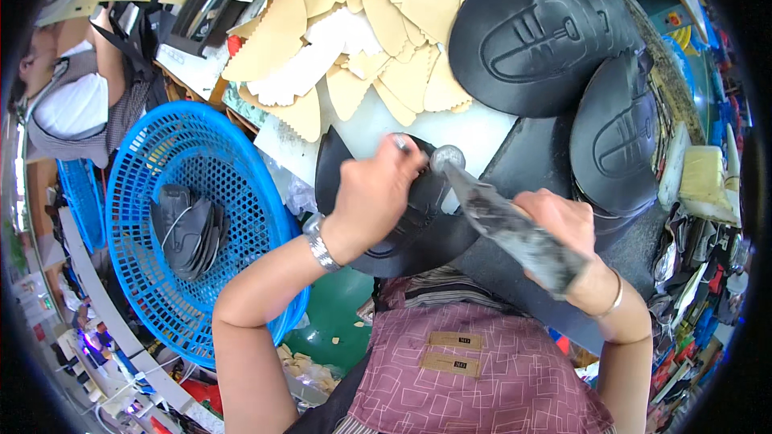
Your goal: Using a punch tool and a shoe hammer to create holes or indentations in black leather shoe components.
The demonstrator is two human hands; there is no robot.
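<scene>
Hammer (521, 233): gripped by right hand (560, 221).
Black piece (430, 243): laid left of grip, beneath left hand (374, 197).
Beige pieces (402, 76): heaped beyond grip.

This is a workshop for leather-like goods: stacked, shaped black pieces (555, 40) and a heap of zigzag-edged cream pieces (281, 32) crowd the counter (272, 141), over which a hammer-like tool (523, 229) is in hand. A blue plastic basket (251, 193) holds black parts (189, 237) (a pale loop crosses them), and pale scraps (305, 367) show below, near a green floor (342, 309).
</scene>
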